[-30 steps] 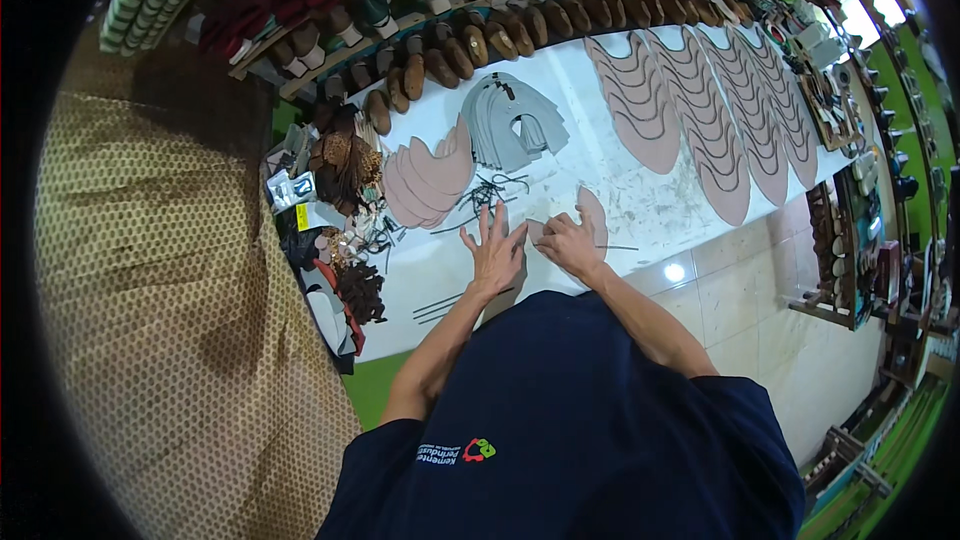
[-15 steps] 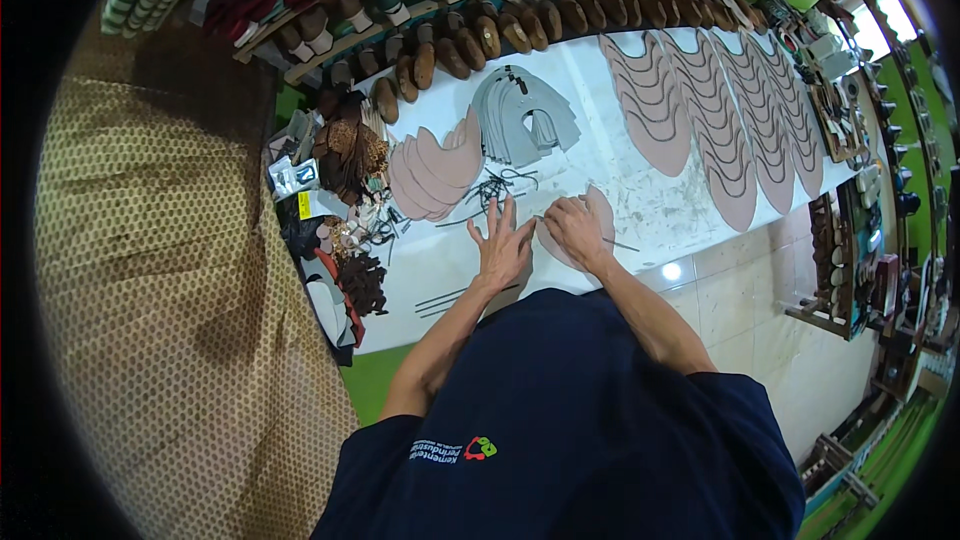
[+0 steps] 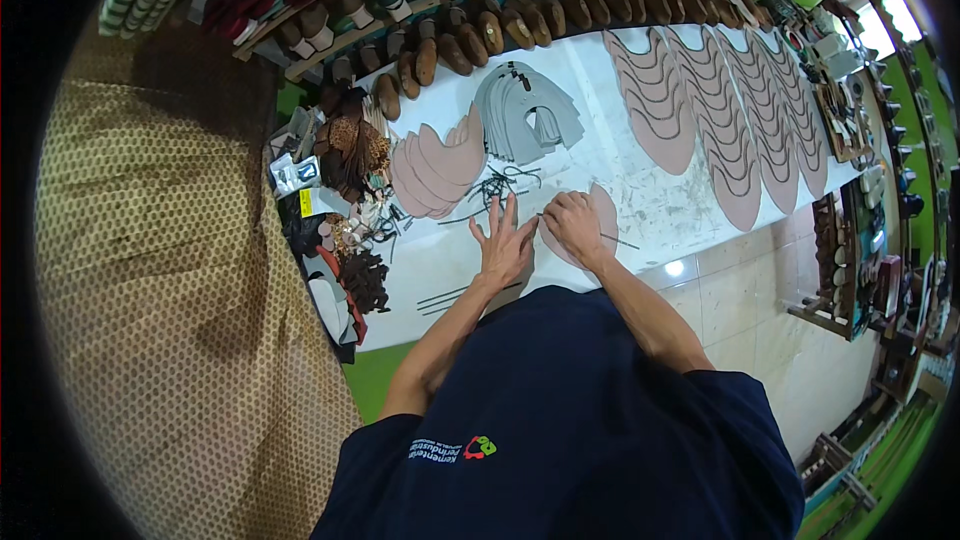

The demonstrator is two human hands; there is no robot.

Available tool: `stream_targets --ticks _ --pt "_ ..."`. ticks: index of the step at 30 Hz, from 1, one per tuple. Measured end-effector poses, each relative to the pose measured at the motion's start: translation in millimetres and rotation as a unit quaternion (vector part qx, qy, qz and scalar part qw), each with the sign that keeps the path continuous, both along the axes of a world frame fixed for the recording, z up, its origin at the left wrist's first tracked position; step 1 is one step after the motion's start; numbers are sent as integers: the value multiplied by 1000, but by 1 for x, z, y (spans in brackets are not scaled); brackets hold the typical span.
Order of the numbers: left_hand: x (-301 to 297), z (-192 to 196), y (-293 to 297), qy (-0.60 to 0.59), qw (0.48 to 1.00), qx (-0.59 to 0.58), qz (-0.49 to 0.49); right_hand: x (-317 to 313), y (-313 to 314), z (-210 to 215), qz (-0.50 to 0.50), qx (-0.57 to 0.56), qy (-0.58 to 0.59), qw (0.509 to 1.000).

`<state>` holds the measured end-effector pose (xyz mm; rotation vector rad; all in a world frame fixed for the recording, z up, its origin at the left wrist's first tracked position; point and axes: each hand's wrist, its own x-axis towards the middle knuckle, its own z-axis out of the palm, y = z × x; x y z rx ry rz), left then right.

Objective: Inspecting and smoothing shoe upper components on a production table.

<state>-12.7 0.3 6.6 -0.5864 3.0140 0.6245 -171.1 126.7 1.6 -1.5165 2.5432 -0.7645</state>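
A pink leaf-shaped shoe piece (image 3: pixel 604 208) lies on the white table close to my body. My right hand (image 3: pixel 576 225) rests on it with bent fingers drawn together over a thin dark strip (image 3: pixel 622 242), whose end sticks out to the right. My left hand (image 3: pixel 505 248) is spread out on the table beside the piece. One of its fingertips reaches the left edge of the piece, near the strip's other end. Beyond my left hand lies a tangle of dark strips (image 3: pixel 495 188). More straight strips (image 3: pixel 440 298) lie left of my left wrist.
Overlapping pink pieces (image 3: pixel 430 172) and a fan of grey pieces (image 3: pixel 520 120) lie farther back. Rows of pink pieces with dark curved edges (image 3: pixel 735 140) cover the right side. Brown shoe lasts (image 3: pixel 470 43) line the back. Scraps and small tools (image 3: pixel 365 225) crowd the left edge.
The view has shifted slightly. Both hands keep nearly the same place and pose on and beside the pink piece.
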Motion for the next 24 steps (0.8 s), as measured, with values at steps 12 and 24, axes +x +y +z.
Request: stream_targets --ticks 12,24 --pt "-6 2 2 -20 999 -24 -26 -1 -1 -2 -13 16 -1 1000" --pt "-2 -6 3 -21 998 -54 -34 -8 53 7 -45 -16 -19 999"
